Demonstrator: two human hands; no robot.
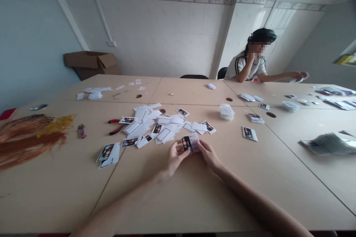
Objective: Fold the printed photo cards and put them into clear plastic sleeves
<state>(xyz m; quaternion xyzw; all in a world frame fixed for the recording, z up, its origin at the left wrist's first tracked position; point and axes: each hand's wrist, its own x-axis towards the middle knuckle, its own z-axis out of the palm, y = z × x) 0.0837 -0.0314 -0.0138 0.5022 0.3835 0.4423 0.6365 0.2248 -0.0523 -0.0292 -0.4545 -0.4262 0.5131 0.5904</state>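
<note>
No text can be read: any lettering on the printed cards [249, 133] is too small to be made out.

Paper cards [167, 124] crowd ahead of the left hand [175, 158]; tabletop [230, 166] lies open right of the right hand [210, 154].

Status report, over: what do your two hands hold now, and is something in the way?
Left hand and right hand both on a printed photo card. Loose white paper pieces just beyond, not blocking the hands.
</note>
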